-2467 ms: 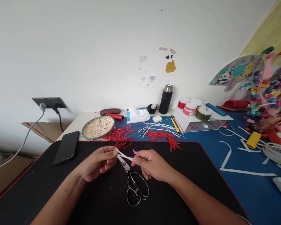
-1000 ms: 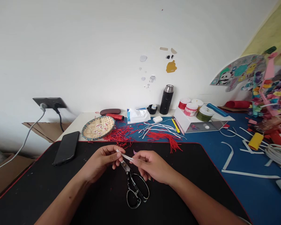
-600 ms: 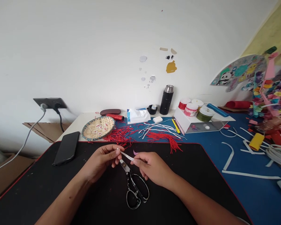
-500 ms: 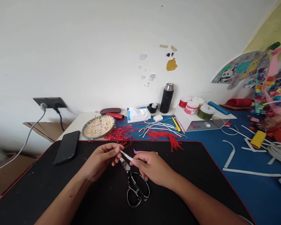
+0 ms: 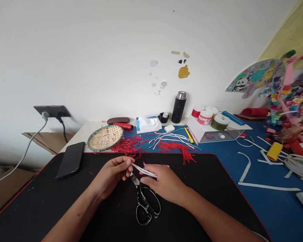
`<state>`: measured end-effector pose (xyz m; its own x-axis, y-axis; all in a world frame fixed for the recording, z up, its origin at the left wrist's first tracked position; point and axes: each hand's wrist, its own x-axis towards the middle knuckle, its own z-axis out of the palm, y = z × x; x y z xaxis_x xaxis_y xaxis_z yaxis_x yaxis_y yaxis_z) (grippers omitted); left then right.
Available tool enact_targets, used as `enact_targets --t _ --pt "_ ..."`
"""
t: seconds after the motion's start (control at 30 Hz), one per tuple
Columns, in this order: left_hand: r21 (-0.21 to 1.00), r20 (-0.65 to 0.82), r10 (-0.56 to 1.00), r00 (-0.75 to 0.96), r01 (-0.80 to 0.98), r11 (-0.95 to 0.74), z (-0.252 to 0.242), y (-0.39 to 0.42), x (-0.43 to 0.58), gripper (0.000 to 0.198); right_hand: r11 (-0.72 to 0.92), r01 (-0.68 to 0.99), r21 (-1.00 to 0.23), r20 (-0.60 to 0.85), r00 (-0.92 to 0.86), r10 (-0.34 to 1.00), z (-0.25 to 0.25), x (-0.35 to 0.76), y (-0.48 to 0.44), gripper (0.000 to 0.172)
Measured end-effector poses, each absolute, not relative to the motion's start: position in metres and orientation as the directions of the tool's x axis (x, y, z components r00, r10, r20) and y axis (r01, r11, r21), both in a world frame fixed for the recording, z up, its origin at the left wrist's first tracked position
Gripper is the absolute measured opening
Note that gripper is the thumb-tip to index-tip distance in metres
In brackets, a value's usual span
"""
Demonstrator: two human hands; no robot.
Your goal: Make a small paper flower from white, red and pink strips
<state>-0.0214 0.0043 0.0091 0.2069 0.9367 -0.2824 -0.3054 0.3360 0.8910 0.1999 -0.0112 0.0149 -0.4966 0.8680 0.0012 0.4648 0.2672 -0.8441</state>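
Observation:
Between my two hands runs a short double length of white cord (image 5: 142, 170). My left hand (image 5: 116, 173) pinches one end with thumb and forefinger. My right hand (image 5: 164, 183) is closed loosely around the other end, which runs in between thumb and fingers; its tip is hidden. Below the cord lie black-handled scissors (image 5: 144, 198) on the black mat (image 5: 192, 208), their blades partly hidden behind my left fingertips. A pinkish-purple strip (image 5: 156, 165) lies just beyond my right hand.
Cut red cords (image 5: 176, 147) and white cords (image 5: 168, 136) lie behind the mat. At the left are a woven basket (image 5: 104, 139) and a phone (image 5: 70, 160). A black flask (image 5: 179, 107), paint jars (image 5: 205, 117) and a coil of white cord (image 5: 299, 168) stand or lie farther right.
My right hand has loosened its pinch and moved slightly right along the white cord, with more of it showing as two strands. My left hand keeps its pinch.

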Motion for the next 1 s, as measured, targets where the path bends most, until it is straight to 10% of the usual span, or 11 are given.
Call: enact_targets --t 0.37,1.0 --pt "0.866 -0.291 0.930 0.223 -0.351 0.355 0.0096 0.0037 -0.0209 0.033 0.230 0.459 -0.858 -0.048 -0.517 0.855 0.0144 0.1999 -0.0102 0.032" --pt "0.878 -0.277 0.936 0.216 -0.340 0.338 0.0098 0.0042 -0.0211 0.032 0.342 0.493 -0.800 -0.013 -0.583 0.812 0.0146 0.2024 -0.0117 0.029"
